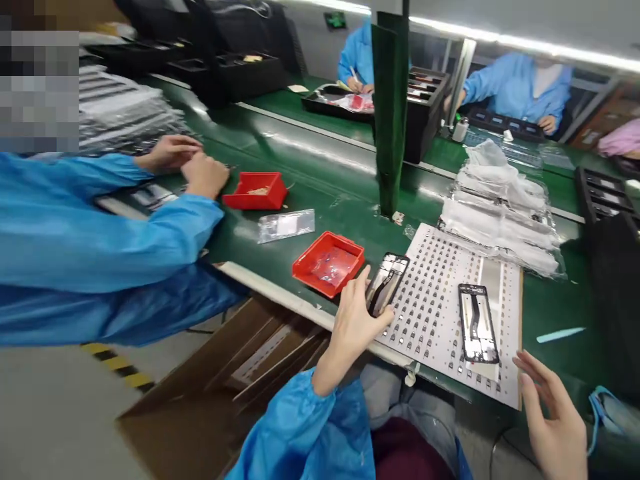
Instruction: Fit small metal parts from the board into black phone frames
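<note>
My left hand [354,321] grips a black phone frame [388,283] by its edges, thumb on the near side and fingers on the far side. That frame is tilted over the left edge of a white sheet [510,320] bearing rows of small dark parts. A second phone frame [478,324] with a black ribbon strip lies on the sheet's right half. Off the sheet's lower right corner, my right hand [553,407] is open with fingers apart and holds nothing. A red bin [329,264] with small film-like pieces stands just left of my left hand.
Behind the sheet lies a stack of white-wrapped parts [500,200]. A light blue stick [560,335] rests at the right, beside a black box [613,293]. A green post [391,113] rises mid-bench. A co-worker's blue sleeve [165,233], another red bin [256,191] and a clear bag [287,226] are at the left.
</note>
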